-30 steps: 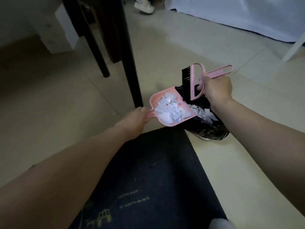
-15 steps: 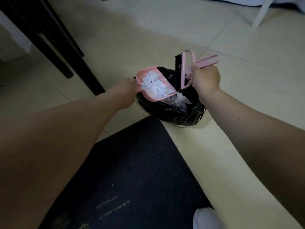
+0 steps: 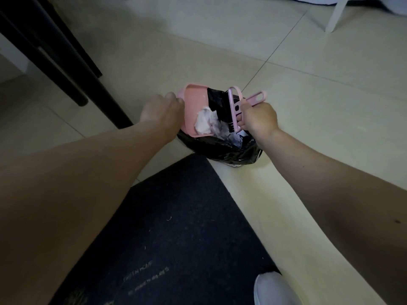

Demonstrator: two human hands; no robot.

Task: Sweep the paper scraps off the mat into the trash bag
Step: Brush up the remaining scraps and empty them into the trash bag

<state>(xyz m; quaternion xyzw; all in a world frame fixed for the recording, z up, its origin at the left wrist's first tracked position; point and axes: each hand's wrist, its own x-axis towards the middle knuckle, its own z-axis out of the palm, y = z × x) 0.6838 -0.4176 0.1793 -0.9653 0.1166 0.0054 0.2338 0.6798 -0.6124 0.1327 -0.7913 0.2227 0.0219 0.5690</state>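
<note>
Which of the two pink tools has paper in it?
The pink dustpan in the left hand, tipped over the trash bag; the brush has only black bristles.

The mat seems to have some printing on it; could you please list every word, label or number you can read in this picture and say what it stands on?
Mat, upper pale line: too blurred to read.
Mat, lower pale line: too blurred to read.
Mat, pale motif at its near left edge: unclear whether it is text.
Dustpan, brush, trash bag: no text visible.
</note>
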